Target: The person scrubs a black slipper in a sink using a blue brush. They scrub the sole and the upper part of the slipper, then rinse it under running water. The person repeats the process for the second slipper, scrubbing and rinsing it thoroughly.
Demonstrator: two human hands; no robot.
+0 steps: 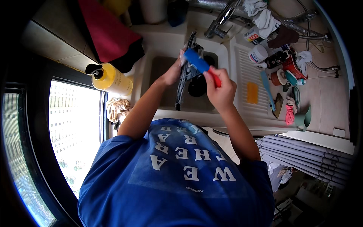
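Note:
Over the white sink (147, 46) my left hand (173, 72) holds a long, flat, dark object (183, 88) on edge, streaked with white suds. What this object is I cannot tell. In my right hand (223, 90) is a scrub brush with a blue head (197, 60) and a red handle (217, 81). The blue head lies across the upper part of the sudsy object and hides some of it; its bristles are mostly turned out of sight. Below, a black round thing (197, 87) rests in the basin, partly covered by my hands and the object.
A chrome faucet (222, 21) rises behind the basin. On the ribbed drainboard (245, 63) lies an orange-yellow block (252, 93). Beyond it are a blue long-handled tool (267, 89), a white tub (257, 54) and several bottles. A yellow pump bottle (117, 81) and crumpled cloth (117, 107) sit at left.

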